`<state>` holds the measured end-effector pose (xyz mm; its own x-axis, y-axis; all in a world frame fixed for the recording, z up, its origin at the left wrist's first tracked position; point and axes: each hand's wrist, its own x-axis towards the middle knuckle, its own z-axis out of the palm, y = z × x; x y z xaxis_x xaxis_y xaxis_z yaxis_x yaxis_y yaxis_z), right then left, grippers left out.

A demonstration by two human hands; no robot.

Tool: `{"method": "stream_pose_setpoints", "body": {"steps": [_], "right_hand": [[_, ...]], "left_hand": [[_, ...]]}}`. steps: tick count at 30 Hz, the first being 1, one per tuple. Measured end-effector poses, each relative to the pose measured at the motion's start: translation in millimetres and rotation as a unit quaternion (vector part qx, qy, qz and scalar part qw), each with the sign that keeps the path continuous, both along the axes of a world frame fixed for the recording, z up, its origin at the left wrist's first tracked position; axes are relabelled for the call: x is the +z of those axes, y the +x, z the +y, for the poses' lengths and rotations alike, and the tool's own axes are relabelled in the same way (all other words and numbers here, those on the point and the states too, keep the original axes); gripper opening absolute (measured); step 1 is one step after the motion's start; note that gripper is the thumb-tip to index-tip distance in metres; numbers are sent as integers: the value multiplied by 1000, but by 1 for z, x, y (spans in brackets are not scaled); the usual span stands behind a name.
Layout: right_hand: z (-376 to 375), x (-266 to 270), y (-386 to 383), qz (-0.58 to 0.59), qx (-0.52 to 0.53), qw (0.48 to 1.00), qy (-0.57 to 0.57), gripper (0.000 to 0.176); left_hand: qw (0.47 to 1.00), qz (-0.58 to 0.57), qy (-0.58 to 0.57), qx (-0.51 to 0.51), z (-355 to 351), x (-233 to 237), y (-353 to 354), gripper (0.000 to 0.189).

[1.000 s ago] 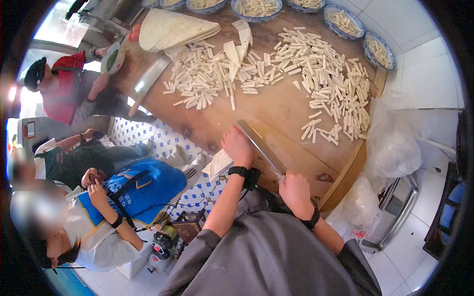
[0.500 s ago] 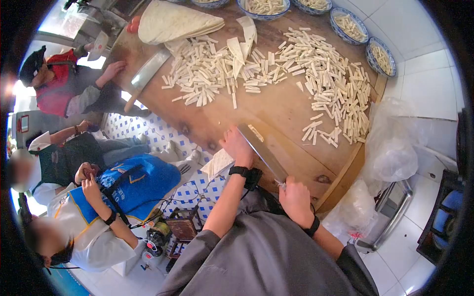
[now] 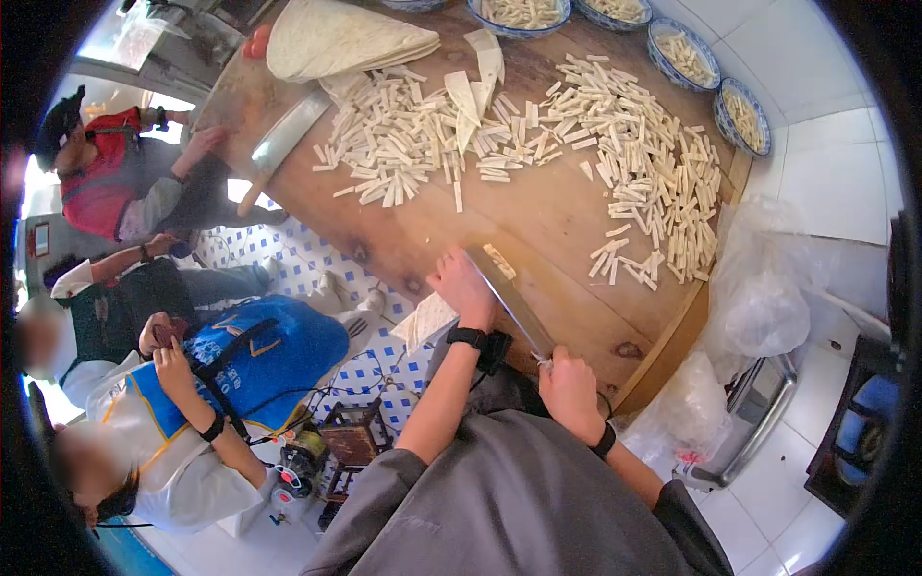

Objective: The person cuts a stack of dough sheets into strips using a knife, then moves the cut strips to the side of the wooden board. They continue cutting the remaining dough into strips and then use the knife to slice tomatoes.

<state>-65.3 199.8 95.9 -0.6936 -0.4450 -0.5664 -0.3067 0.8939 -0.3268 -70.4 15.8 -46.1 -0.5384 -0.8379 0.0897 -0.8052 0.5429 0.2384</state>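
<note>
My right hand [image 3: 573, 392] is closed round the handle end of a large knife [image 3: 514, 305], whose blade stands on edge on the wooden table [image 3: 567, 254]. My left hand [image 3: 463, 285] presses down beside the far end of the blade, on a flatbread strip [image 3: 424, 322] that sticks out past the table edge. Just right of the blade lie a few freshly cut pieces [image 3: 498, 261]. Farther back are two heaps of cut strips, a left heap [image 3: 384, 134] and a right heap [image 3: 645, 158].
Folded flatbread sheets [image 3: 346, 40] and a second knife [image 3: 291, 132] lie at the back left. Several patterned bowls [image 3: 684, 58] line the far edge. Plastic bags [image 3: 764, 307] hang at the right. Three people are at the left, one in a red vest [image 3: 100, 178].
The person in the red vest has shifted slightly, and that person's hand has moved left along the table edge. My hands and the knife have hardly moved.
</note>
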Motion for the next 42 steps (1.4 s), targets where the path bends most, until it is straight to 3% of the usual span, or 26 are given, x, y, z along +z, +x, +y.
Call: {"method": "stream_pose_setpoints", "body": {"steps": [7, 9, 19, 24, 32, 42], "right_hand": [[-3, -2, -13, -18, -9, 1000, 20, 25], [0, -5, -16, -29, -2, 999, 29, 25], [-43, 19, -54, -88, -18, 993, 82, 21], [-53, -27, -60, -21, 85, 996, 25, 16], [-54, -93, -48, 20, 12, 1000, 6, 18], [-33, -12, -17, 26, -75, 997, -8, 22]], "left_hand": [[997, 34, 70, -21, -8, 21, 9, 14], [994, 83, 20, -62, -7, 18, 12, 15], [994, 68, 59, -67, -12, 16, 8, 14], [990, 88, 101, -52, -15, 18, 6, 14], [991, 70, 103, -58, -14, 19, 7, 13], [996, 61, 57, -43, -7, 13, 9, 15]]}}
